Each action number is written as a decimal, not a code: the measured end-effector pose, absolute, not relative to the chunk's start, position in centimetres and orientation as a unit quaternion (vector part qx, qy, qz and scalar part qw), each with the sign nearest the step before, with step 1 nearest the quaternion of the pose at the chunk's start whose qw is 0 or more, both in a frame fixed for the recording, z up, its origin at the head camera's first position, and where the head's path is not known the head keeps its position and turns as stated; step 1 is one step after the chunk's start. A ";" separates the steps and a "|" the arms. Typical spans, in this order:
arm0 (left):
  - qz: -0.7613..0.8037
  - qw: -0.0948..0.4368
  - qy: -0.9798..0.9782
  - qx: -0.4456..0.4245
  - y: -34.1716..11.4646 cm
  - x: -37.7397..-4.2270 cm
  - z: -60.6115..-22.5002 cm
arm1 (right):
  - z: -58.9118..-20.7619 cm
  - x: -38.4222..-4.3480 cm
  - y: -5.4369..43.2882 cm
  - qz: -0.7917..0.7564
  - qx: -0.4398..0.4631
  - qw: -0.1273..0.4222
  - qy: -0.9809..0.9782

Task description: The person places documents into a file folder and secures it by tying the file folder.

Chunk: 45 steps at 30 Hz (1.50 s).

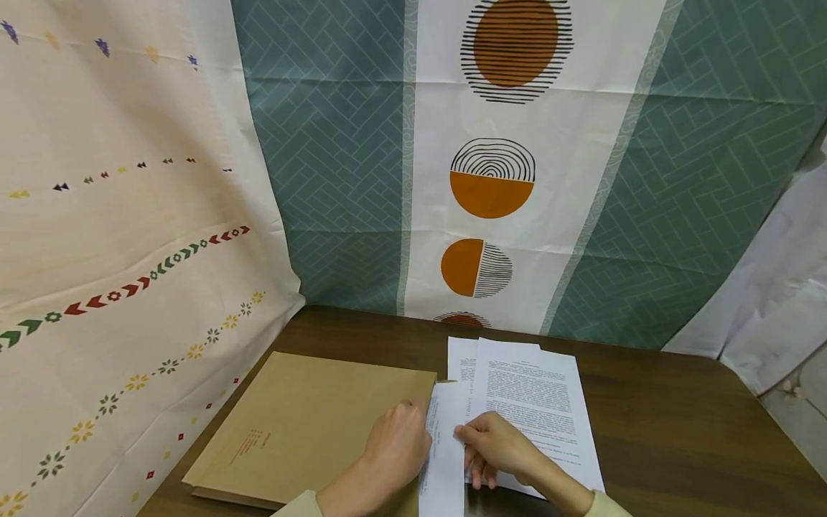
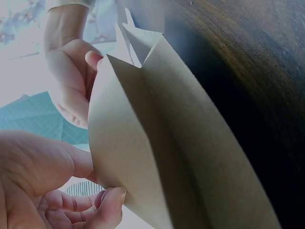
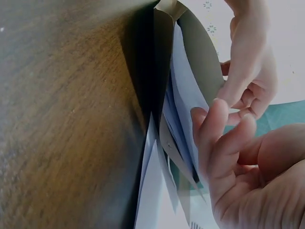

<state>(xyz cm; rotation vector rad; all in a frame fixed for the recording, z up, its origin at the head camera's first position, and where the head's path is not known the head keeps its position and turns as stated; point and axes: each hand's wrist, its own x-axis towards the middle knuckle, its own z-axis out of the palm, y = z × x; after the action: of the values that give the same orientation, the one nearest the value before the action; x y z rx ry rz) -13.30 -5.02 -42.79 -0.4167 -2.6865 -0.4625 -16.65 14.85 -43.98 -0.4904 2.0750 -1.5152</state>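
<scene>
A large brown paper envelope lies on the table with its open side facing right. My left hand pinches the upper panel at that opening; in the left wrist view, thumb and fingertips grip the panel's edge and the folded side gusset spreads apart. White printed paper sticks partway out of the opening, its other part hidden inside. My right hand pinches the paper's right edge between thumb and index finger. Seen from the right wrist, the white paper stands between the envelope's two panels.
Several loose printed sheets lie overlapping on the dark wooden table, right of the envelope and partly under my right hand. A patterned curtain hangs behind the table, and a pale embroidered cloth hangs along the left side.
</scene>
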 end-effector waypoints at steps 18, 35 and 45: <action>-0.175 0.203 -0.951 -0.154 -5.1 -13.3 -42.8 | -44.9 -17.5 14.0 -0.554 -0.192 0.276 0.762; -0.158 0.202 -0.954 -0.153 -4.9 -13.3 -42.6 | -45.0 -17.6 12.8 -0.540 -0.188 0.309 0.760; -0.164 0.202 -0.953 -0.157 -4.9 -13.1 -42.5 | -45.3 -17.8 12.0 -0.545 -0.182 0.314 0.756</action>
<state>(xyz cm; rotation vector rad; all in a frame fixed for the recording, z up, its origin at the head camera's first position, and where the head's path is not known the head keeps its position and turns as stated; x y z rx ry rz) -13.12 -4.88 -42.46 -0.4390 -2.6600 -0.4566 -17.77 11.95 -45.34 -0.4794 1.9926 -1.4379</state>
